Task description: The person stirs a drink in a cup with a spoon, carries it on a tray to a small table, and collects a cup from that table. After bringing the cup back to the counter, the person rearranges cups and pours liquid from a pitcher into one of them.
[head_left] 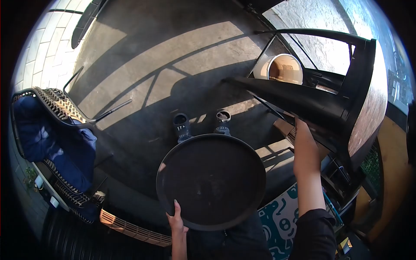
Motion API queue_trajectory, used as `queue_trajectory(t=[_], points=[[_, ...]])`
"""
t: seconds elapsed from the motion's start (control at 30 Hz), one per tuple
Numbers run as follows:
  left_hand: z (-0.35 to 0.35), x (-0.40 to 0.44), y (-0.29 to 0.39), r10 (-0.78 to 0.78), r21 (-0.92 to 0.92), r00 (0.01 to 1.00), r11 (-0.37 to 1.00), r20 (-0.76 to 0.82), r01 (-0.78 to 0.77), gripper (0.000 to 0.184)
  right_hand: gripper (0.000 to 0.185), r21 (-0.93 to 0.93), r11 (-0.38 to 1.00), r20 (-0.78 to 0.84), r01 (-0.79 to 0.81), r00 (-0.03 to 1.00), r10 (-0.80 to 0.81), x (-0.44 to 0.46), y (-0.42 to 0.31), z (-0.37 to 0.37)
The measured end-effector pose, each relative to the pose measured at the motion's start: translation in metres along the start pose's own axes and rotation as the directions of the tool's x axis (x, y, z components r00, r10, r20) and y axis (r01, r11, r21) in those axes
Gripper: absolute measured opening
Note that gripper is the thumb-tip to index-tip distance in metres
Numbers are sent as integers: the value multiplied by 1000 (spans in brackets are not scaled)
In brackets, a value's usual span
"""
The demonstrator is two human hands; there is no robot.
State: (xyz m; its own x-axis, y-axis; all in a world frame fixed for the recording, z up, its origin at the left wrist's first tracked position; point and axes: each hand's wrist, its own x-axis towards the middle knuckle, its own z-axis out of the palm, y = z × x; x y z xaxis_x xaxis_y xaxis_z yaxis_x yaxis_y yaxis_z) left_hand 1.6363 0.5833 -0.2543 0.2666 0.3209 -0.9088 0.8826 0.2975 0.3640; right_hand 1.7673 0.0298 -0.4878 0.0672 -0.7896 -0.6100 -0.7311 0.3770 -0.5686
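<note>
Tray (211, 182): we have one, round and black, in front of our body near the middle of the view, its dark upper face turned toward us. Under everything spreads one dark floor (143, 86), crossed by bands of sunlight and shadow. On our right stands one black-framed piece of furniture (299, 95), which we take for a chair; one bare right forearm (308, 164) reaches up to it from one dark sleeve (315, 232). On our left we count one woven chair (60, 104), with blue fabric (60, 143) lying over it. Low on the right, beside the tray, shows one teal-and-pale patterned panel (281, 219), partly behind the sleeve. Low on the left runs one slatted brown strip (134, 229), slanting down toward our left wrist. Beyond the black frame sits one pale bucket (277, 69), its round mouth and tan inside visible. We see two dark shoes (181, 123), side by side and a little apart, just past the tray's far rim. Of our two hands, only one shows clearly: the left hand (176, 221) is clamped on the tray's near-left rim, one finger up along its face. Our right hand is hidden by the black frame, so we cannot tell whether its fingers are apart or together.
</note>
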Motion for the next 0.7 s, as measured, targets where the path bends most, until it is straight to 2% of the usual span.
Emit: queue_trajectory(t=[0.1,0.2,0.43,0.53,0.6,0.67,0.7], points=[[11,-9,13,46,59,994,997,-102,-40,58,61,44,999,16,4,1000,-5,10,-3,-3],[14,-10,20,47,72,989,997,-140,-37,57,61,69,997,26,15,1000,-17,12,-5,-8],[14,-5,28,83,43,992,996,-98,-80,57,62,137,990,23,40,999,-43,0,-1,-20],[12,-1,37,32,-18,999,999,-34,-33,58,63,173,983,18,60,998,-64,-19,2,-31],[11,2,43,23,-10,997,1000,-72,-24,59,63,198,976,22,87,995,-94,-41,12,-40],[15,3,68,73,45,996,996,-42,-72,61,63,198,977,8,84,996,-87,-75,31,-52],[16,2,82,106,98,994,990,-16,-104,63,62,130,991,-32,7,999,-3,-119,23,-57]])
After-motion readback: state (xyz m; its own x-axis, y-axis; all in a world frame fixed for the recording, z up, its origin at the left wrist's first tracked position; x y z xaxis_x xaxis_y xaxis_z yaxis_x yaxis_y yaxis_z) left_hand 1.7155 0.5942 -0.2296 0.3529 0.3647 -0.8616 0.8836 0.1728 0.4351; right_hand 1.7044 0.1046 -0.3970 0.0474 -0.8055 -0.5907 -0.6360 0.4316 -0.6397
